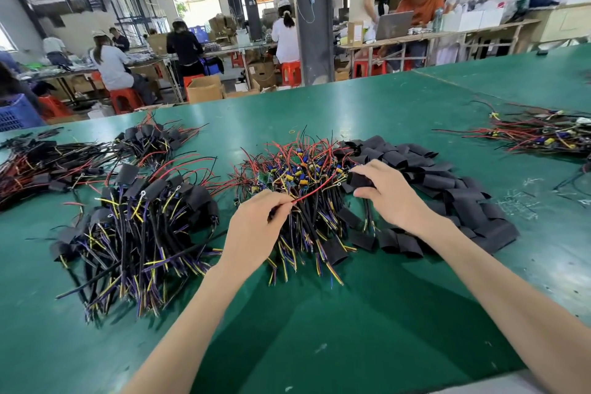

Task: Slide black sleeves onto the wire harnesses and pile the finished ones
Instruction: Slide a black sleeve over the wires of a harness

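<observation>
L hand [256,227]: back up, wrist straight, fingers curled, thumb and forefinger pinching red wire [315,190] at the tips. R hand [395,197]: palm down, fingers curled round black sleeve [359,179], thumb below. Both forearms bare, extended fwd from lower edge of view, converging. Hands near each other, not touching.

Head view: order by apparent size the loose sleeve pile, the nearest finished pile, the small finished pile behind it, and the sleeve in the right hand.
1-2. Nearest finished pile and loose sleeve pile: look alike, unranked.
3. Small finished pile behind, though it lies farther away.
4. Sleeve gripped by the right hand.
</observation>
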Available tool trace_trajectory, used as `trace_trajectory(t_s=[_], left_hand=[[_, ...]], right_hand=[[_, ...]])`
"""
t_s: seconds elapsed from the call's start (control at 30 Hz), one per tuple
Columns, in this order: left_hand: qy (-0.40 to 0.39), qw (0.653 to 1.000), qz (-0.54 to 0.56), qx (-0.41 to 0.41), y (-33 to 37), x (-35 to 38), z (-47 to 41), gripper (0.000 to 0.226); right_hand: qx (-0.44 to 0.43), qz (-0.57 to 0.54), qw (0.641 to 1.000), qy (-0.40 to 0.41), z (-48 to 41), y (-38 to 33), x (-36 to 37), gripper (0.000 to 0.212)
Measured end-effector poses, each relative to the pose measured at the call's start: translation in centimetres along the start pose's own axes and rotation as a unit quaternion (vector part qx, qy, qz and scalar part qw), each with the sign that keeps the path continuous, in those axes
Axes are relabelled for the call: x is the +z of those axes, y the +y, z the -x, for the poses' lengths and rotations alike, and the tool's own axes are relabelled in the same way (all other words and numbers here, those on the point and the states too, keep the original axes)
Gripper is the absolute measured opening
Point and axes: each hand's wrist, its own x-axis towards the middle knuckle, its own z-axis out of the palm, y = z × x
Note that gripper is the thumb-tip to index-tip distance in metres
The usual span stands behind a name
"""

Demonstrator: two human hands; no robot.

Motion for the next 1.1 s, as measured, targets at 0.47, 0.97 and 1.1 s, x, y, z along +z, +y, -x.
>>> trace_trajectory(t_s=[0.47,0.97,1.1], left_hand=[[0.005,0.998,-0.022,0.058,0.3,-0.2,0.3,0.013],[-0.036,0.997,-0.001,0.071,0.6,0.4,0.5,0.015],[-0.075,0.992,0.061,0.075,0.8,1.4,1.1,0.04]], right_hand=[[-0.041,-0.03,0.998,0.04,0.3,-0.5,-0.1,0.039],[-0.239,0.158,0.958,0.022,1.2,-2.7,0.3,0.042],[-0.282,0.175,0.943,0.001,2.1,-4.4,1.6,0.041]])
